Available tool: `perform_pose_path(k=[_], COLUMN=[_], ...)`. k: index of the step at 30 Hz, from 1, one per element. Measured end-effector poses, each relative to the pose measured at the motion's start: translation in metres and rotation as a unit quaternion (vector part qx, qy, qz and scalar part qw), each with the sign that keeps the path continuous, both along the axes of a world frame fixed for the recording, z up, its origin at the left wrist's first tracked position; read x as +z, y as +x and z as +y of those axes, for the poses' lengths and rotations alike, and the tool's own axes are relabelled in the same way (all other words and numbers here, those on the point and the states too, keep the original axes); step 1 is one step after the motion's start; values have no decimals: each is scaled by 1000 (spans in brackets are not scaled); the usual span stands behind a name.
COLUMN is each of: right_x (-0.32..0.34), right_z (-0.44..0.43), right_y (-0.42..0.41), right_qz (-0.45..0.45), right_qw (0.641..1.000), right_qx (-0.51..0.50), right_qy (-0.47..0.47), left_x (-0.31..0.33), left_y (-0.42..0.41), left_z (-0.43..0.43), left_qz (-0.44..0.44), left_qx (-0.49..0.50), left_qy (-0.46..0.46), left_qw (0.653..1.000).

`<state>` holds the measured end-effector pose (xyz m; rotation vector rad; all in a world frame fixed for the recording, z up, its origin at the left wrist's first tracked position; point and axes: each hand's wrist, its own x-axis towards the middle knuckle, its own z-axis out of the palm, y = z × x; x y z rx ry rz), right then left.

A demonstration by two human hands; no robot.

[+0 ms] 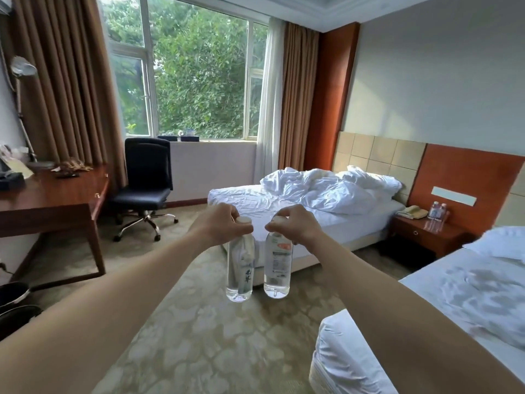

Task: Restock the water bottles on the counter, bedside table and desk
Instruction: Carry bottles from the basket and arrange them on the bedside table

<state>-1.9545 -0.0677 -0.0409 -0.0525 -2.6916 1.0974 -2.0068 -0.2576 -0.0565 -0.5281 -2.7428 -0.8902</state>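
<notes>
My left hand (220, 224) grips the white cap of a clear water bottle (240, 270) that hangs upright over the carpet. My right hand (295, 224) holds a second clear water bottle (277, 270) by its cap, right beside the first. Both arms reach out in front of me. The wooden bedside table (420, 233) stands at the right between the beds, with two small bottles (438, 210) and a phone (413, 211) on it. The wooden desk (54, 194) is at the left.
A black office chair (146, 180) stands by the desk under the window. An unmade bed (306, 200) lies straight ahead and another bed (443, 302) is at the near right. A desk lamp (21, 109) and clutter sit on the desk. Patterned carpet (204, 336) runs between them.
</notes>
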Motion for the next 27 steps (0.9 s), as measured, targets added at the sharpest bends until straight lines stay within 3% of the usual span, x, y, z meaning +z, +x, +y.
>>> perform_pose_path(k=[15,27], right_x=[-7,-6], right_z=[88,255], right_y=[-208,-356], right_qz=[-10,-74], right_qw=[991,985], right_qx=[-128,-148], right_qy=[-35,50], left_x=[2,-6], left_y=[-245,-400], left_z=[97,266], left_qz=[4,-8], left_qx=[-127,-194], left_qy=[-44,-56], left_qw=[991,979])
